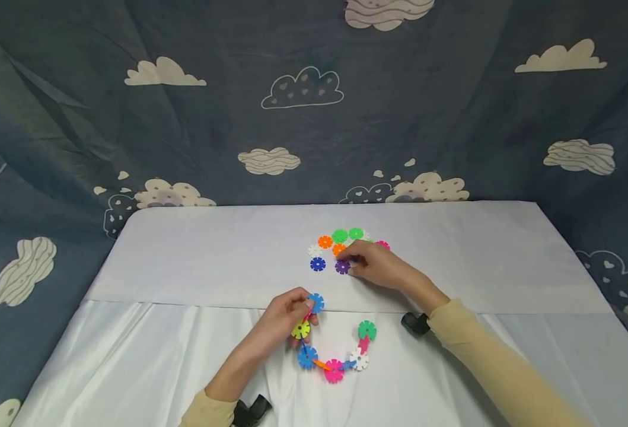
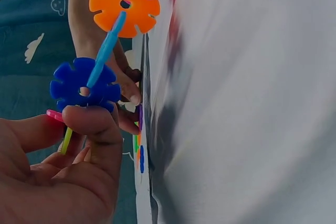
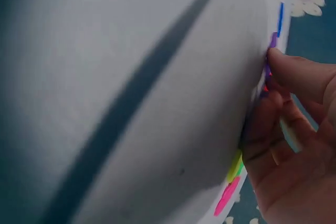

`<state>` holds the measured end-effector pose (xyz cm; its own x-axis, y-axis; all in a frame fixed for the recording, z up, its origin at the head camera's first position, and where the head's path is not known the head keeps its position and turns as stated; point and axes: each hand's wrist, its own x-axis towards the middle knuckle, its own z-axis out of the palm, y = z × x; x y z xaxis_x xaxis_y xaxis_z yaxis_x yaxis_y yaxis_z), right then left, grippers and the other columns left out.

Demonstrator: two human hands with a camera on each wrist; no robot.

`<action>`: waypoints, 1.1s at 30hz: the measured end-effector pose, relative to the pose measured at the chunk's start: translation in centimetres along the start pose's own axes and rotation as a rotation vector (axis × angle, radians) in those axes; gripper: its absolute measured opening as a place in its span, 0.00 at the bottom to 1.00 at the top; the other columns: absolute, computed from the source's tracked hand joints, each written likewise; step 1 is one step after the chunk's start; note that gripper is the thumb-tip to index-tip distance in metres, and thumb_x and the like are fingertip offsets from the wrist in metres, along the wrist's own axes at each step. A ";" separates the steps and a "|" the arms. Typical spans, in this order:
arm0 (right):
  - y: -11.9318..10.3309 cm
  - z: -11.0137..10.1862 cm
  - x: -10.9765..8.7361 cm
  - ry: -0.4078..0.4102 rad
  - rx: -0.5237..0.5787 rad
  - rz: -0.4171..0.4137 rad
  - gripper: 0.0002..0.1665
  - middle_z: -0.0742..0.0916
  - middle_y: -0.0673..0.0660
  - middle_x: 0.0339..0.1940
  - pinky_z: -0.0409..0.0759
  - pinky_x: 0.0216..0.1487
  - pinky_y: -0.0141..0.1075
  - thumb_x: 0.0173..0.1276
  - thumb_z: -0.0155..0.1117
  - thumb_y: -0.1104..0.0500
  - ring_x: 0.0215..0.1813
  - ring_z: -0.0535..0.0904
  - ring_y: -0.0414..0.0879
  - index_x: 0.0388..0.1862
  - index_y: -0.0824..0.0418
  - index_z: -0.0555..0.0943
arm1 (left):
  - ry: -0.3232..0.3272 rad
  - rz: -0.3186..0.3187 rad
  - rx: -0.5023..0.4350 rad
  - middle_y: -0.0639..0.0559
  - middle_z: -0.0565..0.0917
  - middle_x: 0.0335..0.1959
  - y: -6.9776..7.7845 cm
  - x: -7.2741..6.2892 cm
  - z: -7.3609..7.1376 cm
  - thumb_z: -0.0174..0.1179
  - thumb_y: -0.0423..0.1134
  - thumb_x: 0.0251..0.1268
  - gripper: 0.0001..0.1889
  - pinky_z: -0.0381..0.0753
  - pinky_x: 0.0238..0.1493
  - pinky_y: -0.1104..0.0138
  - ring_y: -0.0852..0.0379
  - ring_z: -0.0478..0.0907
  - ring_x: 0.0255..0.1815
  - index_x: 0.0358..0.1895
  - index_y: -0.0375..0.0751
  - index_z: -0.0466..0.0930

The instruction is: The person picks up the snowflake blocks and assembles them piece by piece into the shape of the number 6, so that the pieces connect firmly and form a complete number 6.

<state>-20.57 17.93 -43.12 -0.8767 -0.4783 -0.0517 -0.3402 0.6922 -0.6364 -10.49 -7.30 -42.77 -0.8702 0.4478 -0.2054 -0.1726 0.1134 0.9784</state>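
Observation:
My left hand (image 1: 284,314) pinches one end of a curved chain of slotted snowflake discs, near a blue disc (image 1: 316,303). From there the chain runs through a yellow disc (image 1: 300,329), a pink disc (image 1: 334,371) and a white disc (image 1: 359,359) to a green disc (image 1: 367,330) at its other end. In the left wrist view, thumb and fingers grip a pink disc (image 2: 54,115) below a dark blue one (image 2: 79,85). Farther back, my right hand (image 1: 380,265) pinches a purple disc (image 1: 342,267) at the table surface; its fingers hide part of the loose pile.
Loose discs lie around the right hand: a dark blue one (image 1: 318,264), an orange one (image 1: 325,241), green ones (image 1: 356,233) and a pink one (image 1: 383,244). A white cloth (image 1: 185,255) covers the table. Behind it hangs a dark curtain (image 1: 303,35) with cloud prints.

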 end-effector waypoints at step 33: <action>-7.0 2.8 -9.0 0.306 0.428 0.132 0.10 0.86 0.51 0.37 0.82 0.40 0.34 0.67 0.69 0.59 0.38 0.82 0.52 0.47 0.55 0.85 | -0.008 -0.015 -0.045 0.41 0.76 0.30 0.6 -0.2 0.5 0.48 0.42 0.78 0.13 0.68 0.15 0.71 0.57 0.74 0.19 0.42 0.32 0.71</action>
<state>-9.39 15.92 -40.36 -0.9833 -0.1788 0.0331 -0.1072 0.4230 -0.8998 -10.16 -6.92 -42.17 -0.8636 0.4538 -0.2196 -0.2059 0.0802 0.9753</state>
